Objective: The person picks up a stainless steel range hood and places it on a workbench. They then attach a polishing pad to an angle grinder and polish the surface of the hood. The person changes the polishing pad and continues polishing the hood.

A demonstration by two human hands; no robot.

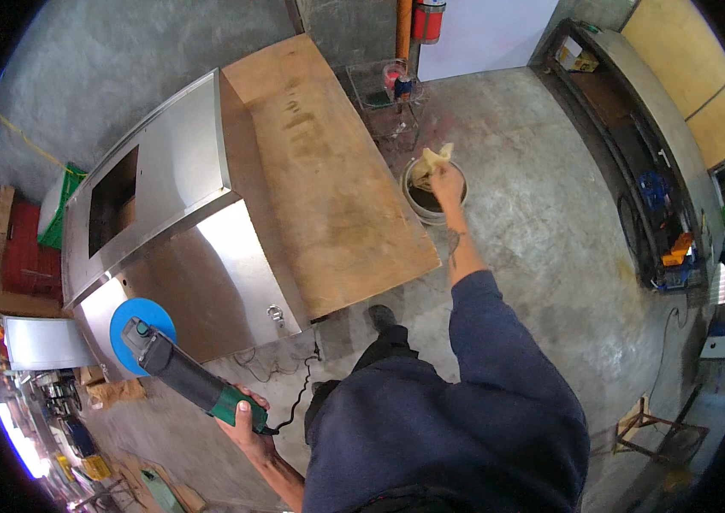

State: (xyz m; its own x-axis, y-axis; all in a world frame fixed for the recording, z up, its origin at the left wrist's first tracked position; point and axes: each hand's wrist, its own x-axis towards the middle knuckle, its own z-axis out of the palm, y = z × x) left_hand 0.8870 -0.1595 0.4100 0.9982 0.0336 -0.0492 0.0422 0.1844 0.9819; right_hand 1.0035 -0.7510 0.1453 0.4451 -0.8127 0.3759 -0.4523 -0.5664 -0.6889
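My left hand (247,423) is wrapped round the green rear end of an angle grinder (187,374), whose cord hangs off its back. A wide blue disc (128,342) sits at the grinder's head, in front of the near-left side of a shiny sheet-metal box (200,274). My right arm reaches forward. In my right hand (445,184) is a crumpled pale-yellow piece, cloth or paper (432,159), held over a bucket (425,210) on the floor. More pale material shows inside the bucket, partly hidden by the hand.
The metal box lies on a wooden table (354,214). Behind the bucket stands a wire rack (375,94) with a red container (394,77). A fire extinguisher (428,21) hangs by the wall. At right is a long shelf unit (627,128); a small metal-framed stand (657,427) sits lower right.
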